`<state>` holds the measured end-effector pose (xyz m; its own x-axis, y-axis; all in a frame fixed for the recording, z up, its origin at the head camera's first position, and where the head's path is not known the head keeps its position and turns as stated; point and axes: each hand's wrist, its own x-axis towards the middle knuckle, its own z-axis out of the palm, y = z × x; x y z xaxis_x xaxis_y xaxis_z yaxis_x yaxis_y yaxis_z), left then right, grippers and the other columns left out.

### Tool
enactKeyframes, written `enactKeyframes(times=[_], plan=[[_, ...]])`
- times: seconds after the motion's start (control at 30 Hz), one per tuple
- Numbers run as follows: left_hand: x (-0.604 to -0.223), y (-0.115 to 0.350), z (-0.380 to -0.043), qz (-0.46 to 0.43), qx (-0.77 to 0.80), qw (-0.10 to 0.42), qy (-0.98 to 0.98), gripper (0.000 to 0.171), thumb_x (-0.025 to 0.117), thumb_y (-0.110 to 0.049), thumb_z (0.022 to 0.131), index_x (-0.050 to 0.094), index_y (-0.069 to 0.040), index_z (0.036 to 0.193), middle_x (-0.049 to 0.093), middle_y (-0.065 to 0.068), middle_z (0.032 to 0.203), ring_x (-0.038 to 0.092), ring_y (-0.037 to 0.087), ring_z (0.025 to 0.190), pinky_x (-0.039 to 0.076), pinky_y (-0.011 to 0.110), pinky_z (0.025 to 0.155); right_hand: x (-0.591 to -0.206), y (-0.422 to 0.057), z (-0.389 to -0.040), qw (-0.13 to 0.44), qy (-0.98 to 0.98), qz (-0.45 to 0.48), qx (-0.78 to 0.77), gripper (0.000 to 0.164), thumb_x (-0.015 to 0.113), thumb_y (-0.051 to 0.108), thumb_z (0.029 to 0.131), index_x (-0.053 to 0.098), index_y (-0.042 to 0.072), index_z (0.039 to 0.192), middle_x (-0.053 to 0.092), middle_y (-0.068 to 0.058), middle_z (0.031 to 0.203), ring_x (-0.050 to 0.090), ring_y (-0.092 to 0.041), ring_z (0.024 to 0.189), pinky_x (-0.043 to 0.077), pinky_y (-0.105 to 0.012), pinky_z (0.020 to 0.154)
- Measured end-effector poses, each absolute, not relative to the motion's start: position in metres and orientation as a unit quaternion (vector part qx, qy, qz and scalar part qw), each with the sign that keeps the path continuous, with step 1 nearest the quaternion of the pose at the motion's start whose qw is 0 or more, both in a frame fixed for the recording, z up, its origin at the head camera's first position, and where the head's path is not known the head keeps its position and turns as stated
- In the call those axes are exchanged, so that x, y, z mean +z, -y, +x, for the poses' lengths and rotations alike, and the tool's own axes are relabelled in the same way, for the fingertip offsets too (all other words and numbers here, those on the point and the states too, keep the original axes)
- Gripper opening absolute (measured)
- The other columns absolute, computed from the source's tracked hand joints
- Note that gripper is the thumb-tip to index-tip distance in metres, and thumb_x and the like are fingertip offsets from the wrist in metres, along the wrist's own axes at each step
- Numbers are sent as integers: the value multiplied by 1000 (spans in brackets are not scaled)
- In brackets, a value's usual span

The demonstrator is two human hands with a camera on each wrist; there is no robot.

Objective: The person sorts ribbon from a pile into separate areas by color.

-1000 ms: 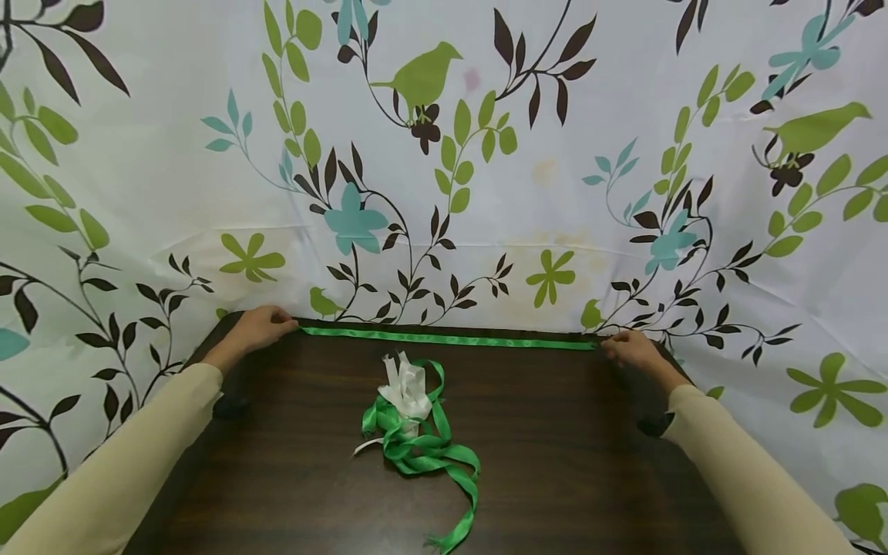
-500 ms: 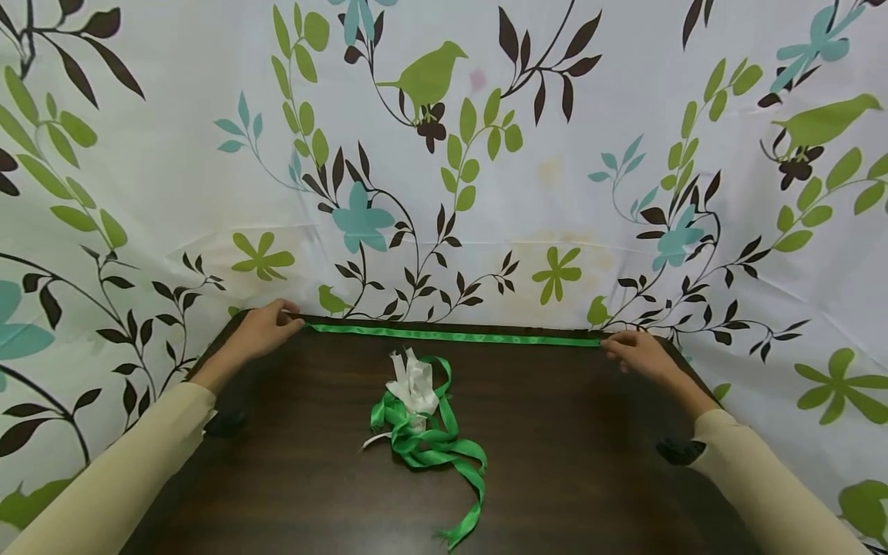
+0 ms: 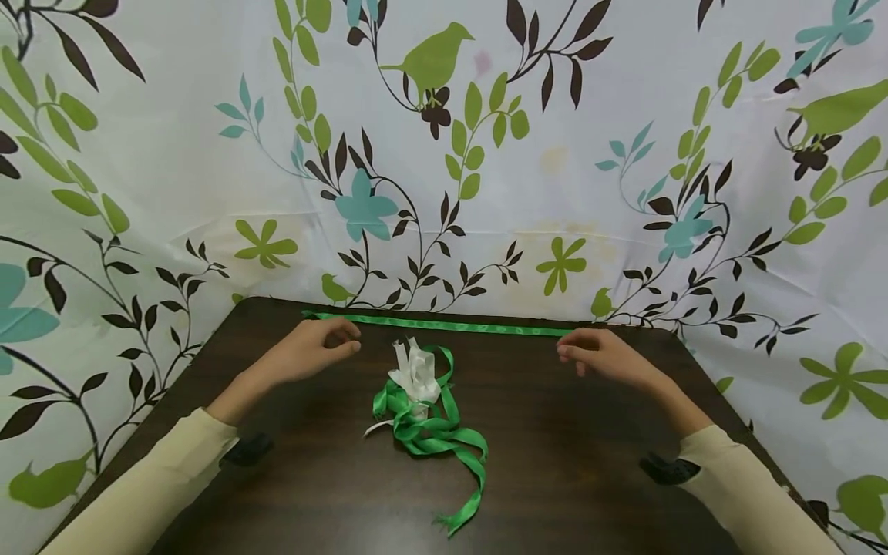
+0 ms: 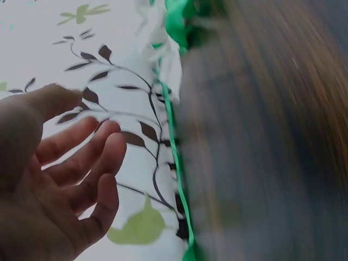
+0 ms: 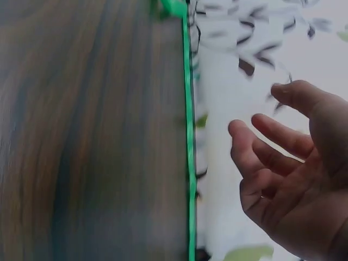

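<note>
Both left hand (image 3: 312, 351) and right hand (image 3: 612, 356) are empty, fingers apart. Ribbon pile (image 3: 432, 445) lies between — nearer the left, running far to near.

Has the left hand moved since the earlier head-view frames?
Yes. Judged against the table's far left corner, the left hand has moved rightward and toward the wearer, away from the left end of the straight green ribbon.

Ribbon pile (image 3: 433, 445) blocks mid-table; bare tabletop (image 3: 555, 462) passable either side. Patterned cloth (image 3: 569, 193) walls off far edge, behind green strip (image 3: 472, 327).
</note>
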<state>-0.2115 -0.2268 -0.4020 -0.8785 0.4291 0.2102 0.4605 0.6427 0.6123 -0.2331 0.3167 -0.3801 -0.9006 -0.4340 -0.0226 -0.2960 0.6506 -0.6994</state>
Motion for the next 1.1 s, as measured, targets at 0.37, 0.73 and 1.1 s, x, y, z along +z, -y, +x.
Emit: enactKeyframes(times=[0.37,0.73,1.1], plan=[[-403,186,-194,-304,-381,-20,873,23,65,-32,102,69,-15,118,72,1,99,67,15,87,53,37,73,-371,-248,-213,80,-891,-316,-316,28,64,35,103,68,16,122,68,2,104,66,-17,80,54,-37,68],[-419,176,-183,-328,-385,-27,862,28,64,-31,103,69,-7,118,71,-1,98,66,12,85,54,34,74,-393,-189,-190,75,-859,-400,-310,26,70,34,99,69,16,118,69,8,104,65,-11,87,54,-34,72],[-417,155,-169,-383,-392,-36,836,25,65,-30,103,71,-10,117,70,-7,100,66,12,84,53,34,73,-422,-148,-180,106,-828,-460,-302,24,77,34,94,73,14,107,68,1,102,62,-10,80,51,-25,69]])
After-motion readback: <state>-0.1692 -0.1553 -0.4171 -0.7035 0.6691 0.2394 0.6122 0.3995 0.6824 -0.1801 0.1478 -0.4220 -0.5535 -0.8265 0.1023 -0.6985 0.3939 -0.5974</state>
